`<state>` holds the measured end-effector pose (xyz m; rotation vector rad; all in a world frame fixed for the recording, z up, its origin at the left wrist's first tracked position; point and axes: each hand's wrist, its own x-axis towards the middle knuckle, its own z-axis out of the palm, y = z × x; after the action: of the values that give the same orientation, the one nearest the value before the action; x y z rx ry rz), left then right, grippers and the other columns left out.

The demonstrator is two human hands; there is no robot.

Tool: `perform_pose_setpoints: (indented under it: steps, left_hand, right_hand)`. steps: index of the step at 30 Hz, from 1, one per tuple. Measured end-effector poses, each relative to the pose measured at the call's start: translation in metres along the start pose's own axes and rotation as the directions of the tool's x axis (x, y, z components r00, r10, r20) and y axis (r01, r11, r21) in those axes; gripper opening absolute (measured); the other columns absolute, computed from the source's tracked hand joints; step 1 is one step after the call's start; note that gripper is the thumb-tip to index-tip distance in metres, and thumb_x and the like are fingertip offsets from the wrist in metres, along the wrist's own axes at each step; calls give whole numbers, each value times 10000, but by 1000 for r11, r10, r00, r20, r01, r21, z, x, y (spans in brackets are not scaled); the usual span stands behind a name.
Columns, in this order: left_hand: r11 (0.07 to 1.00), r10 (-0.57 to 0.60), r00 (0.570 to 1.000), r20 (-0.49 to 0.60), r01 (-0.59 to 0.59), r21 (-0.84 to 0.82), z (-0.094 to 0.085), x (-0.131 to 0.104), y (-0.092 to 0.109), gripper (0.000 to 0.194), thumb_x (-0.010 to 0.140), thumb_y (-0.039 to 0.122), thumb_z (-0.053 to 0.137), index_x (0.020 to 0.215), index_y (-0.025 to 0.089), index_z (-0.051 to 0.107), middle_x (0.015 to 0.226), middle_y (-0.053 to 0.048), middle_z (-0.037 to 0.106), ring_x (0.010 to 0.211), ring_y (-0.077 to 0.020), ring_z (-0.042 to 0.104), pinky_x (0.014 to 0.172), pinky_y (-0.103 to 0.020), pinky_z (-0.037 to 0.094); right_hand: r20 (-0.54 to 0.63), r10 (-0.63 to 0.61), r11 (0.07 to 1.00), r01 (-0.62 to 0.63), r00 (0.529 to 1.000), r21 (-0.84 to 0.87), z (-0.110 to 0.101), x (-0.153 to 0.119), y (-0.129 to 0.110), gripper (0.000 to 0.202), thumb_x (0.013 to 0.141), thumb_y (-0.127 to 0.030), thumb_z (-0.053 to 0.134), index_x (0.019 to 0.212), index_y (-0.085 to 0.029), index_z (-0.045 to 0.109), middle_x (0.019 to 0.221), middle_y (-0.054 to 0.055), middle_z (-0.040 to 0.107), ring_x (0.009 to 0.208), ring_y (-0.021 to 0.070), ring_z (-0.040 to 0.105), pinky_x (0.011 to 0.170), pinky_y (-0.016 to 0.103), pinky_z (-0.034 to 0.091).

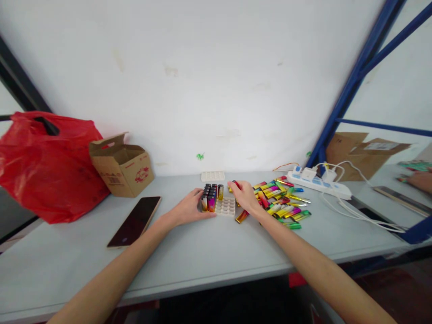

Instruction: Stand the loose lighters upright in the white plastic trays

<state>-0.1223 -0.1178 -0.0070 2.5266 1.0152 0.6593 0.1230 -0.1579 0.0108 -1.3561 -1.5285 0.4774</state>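
A white tray of round-cornered cells (227, 207) lies on the table, its left part filled with several upright lighters (211, 199) with dark tops and shiny coloured bodies. My left hand (189, 208) curls round the tray's left end, thumb along the front edge and fingers behind. Over the tray's right side, my right hand (245, 196) pinches a lighter (236, 184), of which only a red and dark end shows. A heap of loose, multicoloured lighters (275, 193) spreads just right of that hand, partly hidden by my wrist.
A second white tray (212, 176) rests by the wall. At left are a phone (135, 222), an open carton (123, 168) and a red plastic bag (50, 166). A power strip (320, 183) with cables lies behind the heap. Another person's hand (420, 181) shows far right, beyond blue shelf posts (351, 85).
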Motion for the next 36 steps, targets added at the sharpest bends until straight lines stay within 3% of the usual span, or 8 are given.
perform_pose_setpoints:
  steps: [3, 8, 14, 20, 23, 26, 31, 36]
  left_hand:
    - [1000, -4, 1000, 7, 4, 4, 0, 0, 0, 777, 727, 717, 801, 1289, 198, 665, 1293, -137, 648, 1236, -371, 636, 1115, -477, 524]
    - [1000, -6, 999, 38, 5, 12, -1, 0, 2, 796, 746, 719, 791, 1329, 198, 642, 1332, -149, 632, 1252, -366, 624, 1138, -480, 502]
    - [1000, -23, 999, 28, 23, -5, -2, 0, 3, 823, 715, 727, 807, 1318, 188, 657, 1338, -151, 640, 1248, -376, 628, 1137, -489, 506]
    - [1000, -22, 999, 42, 22, -13, -3, -1, 4, 855, 726, 734, 797, 1372, 199, 637, 1363, -144, 632, 1291, -375, 605, 1160, -472, 488]
    - [999, -32, 998, 46, 33, -21, -4, 0, 5, 856, 715, 726, 812, 1378, 214, 636, 1373, -141, 635, 1289, -378, 604, 1165, -488, 478]
    - [999, -33, 998, 59, 33, -1, -5, 0, 6, 867, 729, 738, 797, 1395, 212, 621, 1388, -145, 626, 1296, -375, 602, 1173, -478, 470]
    - [999, -27, 998, 57, 26, 20, -4, 0, 5, 886, 735, 734, 791, 1411, 194, 599, 1399, -149, 619, 1307, -373, 600, 1180, -461, 464]
    - [999, -33, 999, 40, 33, -5, -3, 0, 3, 875, 716, 723, 812, 1385, 193, 617, 1382, -150, 628, 1293, -380, 611, 1164, -490, 478]
  right_hand:
    - [-18, -21, 998, 20, 1000, -56, 1, 0, -1, 466, 928, -561, 441, 604, -228, 406, 587, -40, 357, 602, 137, 390, 578, 287, 248]
    - [-29, -99, 992, 96, 995, -84, -1, 0, -1, 509, 984, -625, 437, 664, -230, 418, 608, -46, 423, 622, 145, 397, 611, 288, 278]
    - [84, -137, 983, 146, 987, -114, -5, -5, -9, 454, 1043, -580, 414, 744, -241, 458, 654, -33, 510, 642, 162, 477, 639, 285, 335]
    - [210, -283, 911, 331, 936, -246, -11, -5, -13, 425, 1087, -505, 382, 833, -231, 584, 855, 61, 650, 827, 209, 582, 801, 303, 422]
    - [304, -235, 914, 316, 923, -255, -14, -4, -12, 519, 1083, -579, 389, 781, -225, 619, 728, 38, 633, 683, 189, 544, 721, 294, 394]
    - [310, -208, 929, 286, 928, -233, -13, -3, -11, 533, 1052, -637, 445, 786, -222, 647, 694, 26, 642, 624, 175, 527, 667, 283, 353]
    - [336, -180, 934, 267, 925, -235, -5, -3, -5, 503, 1057, -608, 471, 823, -207, 666, 716, 40, 691, 654, 186, 604, 675, 277, 376]
    - [393, -182, 837, 352, 901, -419, 0, -4, -4, 414, 1075, -524, 498, 964, -182, 701, 900, 116, 768, 827, 232, 703, 754, 285, 432]
